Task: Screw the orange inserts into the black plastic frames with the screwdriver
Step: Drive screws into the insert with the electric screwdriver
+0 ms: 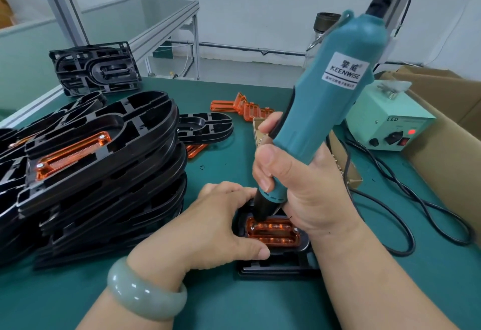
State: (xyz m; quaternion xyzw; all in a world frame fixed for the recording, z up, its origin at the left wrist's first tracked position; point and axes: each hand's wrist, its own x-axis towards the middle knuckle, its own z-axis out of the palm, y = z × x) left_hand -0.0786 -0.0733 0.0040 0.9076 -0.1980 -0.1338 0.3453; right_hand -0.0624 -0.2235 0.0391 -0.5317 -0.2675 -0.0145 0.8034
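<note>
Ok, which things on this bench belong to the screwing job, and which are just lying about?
Job: screwdriver in the right hand, frame held by the left hand, orange insert in it, loose inserts, empty frames, finished stack, power box.
Lying about: cardboard box, jar, next table.
</note>
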